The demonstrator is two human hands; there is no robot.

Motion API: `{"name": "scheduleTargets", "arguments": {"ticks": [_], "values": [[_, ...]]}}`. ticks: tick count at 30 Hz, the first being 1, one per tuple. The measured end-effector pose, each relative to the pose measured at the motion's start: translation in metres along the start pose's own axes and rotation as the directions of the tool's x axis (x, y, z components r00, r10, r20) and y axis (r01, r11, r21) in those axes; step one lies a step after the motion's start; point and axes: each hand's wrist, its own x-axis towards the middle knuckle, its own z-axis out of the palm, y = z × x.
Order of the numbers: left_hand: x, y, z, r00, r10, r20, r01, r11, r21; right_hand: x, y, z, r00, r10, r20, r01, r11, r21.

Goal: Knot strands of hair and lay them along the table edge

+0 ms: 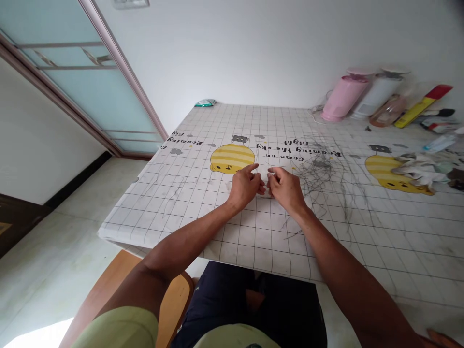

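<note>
Just above the table's middle, my left hand [245,185] and my right hand [286,187] face each other with a small gap between the fingertips. Both have curled fingers, thumbs close to the index fingers. Something small and pale shows under the fingers, but what they pinch is too small to make out. To the right of my right hand lies a loose tangle of thin dark strands [316,173], hair-like or thread-like. A printed yellow striped bear balloon [232,155] on the checked tablecloth [232,238] lies beyond my left hand.
At the back right stand a pink cylinder [344,96], a white cylinder [377,95] and a yellow-red box [422,107]. Crumpled cloth [420,169] lies on the right. A green-white packet [205,103] rests at the far left corner. A wooden chair [177,302] stands below the near edge.
</note>
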Motion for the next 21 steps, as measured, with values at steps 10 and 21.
{"name": "scheduleTargets", "arguments": {"ticks": [10, 21], "values": [[-0.006, -0.002, 0.005, 0.996, -0.049, 0.079, 0.042, 0.995, 0.087, -0.004, -0.004, 0.005, 0.986, -0.133, -0.102, 0.103, 0.96, -0.259], [-0.001, -0.007, 0.001, 0.991, 0.109, 0.075, -0.122, 0.972, 0.198, 0.001, 0.012, 0.002, 0.962, -0.261, -0.086, 0.217, 0.914, -0.344]]}}
